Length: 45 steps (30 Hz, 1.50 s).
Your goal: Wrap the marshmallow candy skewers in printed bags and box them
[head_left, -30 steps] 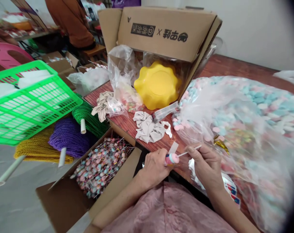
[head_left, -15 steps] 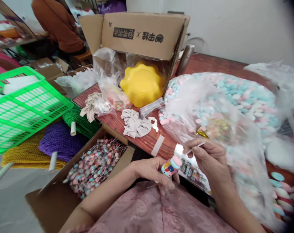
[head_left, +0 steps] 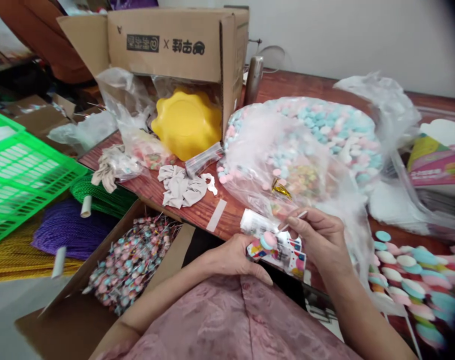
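My left hand (head_left: 233,259) is closed round the lower end of a pink and blue lollipop (head_left: 267,242), at the table's near edge over my lap. My right hand (head_left: 317,235) pinches the lollipop's thin white stick (head_left: 292,221) between thumb and forefinger. Just under the candy lies a stack of printed wrappers (head_left: 283,248). A big clear bag of pastel candy discs (head_left: 306,135) rises right behind my right hand. To my lower left, an open cardboard box (head_left: 73,310) holds several finished lollipops (head_left: 132,260).
A tall cardboard box (head_left: 167,45) with a yellow scalloped bowl (head_left: 186,122) stands at the back. Crumpled cloths (head_left: 180,185), a green basket (head_left: 25,165), purple cord (head_left: 68,227) and green cord (head_left: 100,192) lie left. Loose candy discs (head_left: 411,270) and packets (head_left: 437,162) are right. A person in brown (head_left: 43,35) sits far left.
My view has swung to the right, so everything slides left in the picture. Both hands have dropped from the table edge toward my lap, still holding the lollipop, now over the printed wrappers.
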Tool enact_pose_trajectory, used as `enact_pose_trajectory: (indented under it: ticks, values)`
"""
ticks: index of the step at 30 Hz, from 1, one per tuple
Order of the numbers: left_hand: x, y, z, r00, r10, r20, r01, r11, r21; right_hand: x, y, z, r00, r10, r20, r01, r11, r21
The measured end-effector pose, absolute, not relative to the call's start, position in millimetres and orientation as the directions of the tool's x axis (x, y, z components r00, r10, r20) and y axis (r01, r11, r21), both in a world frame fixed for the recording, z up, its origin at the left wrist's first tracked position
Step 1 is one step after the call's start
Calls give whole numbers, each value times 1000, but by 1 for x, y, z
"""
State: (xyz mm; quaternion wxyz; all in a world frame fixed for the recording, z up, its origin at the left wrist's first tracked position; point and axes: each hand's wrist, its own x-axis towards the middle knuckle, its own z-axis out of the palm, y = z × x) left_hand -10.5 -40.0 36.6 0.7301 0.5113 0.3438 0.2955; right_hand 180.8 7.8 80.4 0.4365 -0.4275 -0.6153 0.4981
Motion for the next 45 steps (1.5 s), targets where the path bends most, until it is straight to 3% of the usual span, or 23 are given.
enact_pose_trajectory:
  ticks: [7,10,13,17,20,26,34,38,45]
  values:
    - [14,-38,39,610,736,-293,-136,462,877,198,-1,77,-245,955,168,136,205,-969]
    - [17,-38,39,595,739,-316,-100,458,883,202,-6,71,-233,964,126,95,152,-984]
    - [18,-40,39,538,785,-306,-3,365,931,207,-9,62,-132,990,44,7,46,-999]
    - [18,-44,44,400,878,-265,325,135,936,208,-13,56,19,1000,19,-60,20,-998]
    - [19,-46,45,312,925,-216,491,38,870,201,-17,59,30,997,70,9,70,-998]
    - [15,-48,42,248,950,-191,566,18,824,183,-23,69,11,981,194,148,190,-971]
    - [11,-51,35,287,933,-218,354,108,929,161,-34,51,-270,952,145,153,191,-970]
    - [7,-52,35,301,937,-177,213,115,970,156,-33,48,-406,894,190,126,261,-957]
    - [0,-58,47,106,980,171,327,-197,924,166,-12,69,-265,914,307,124,348,-929]
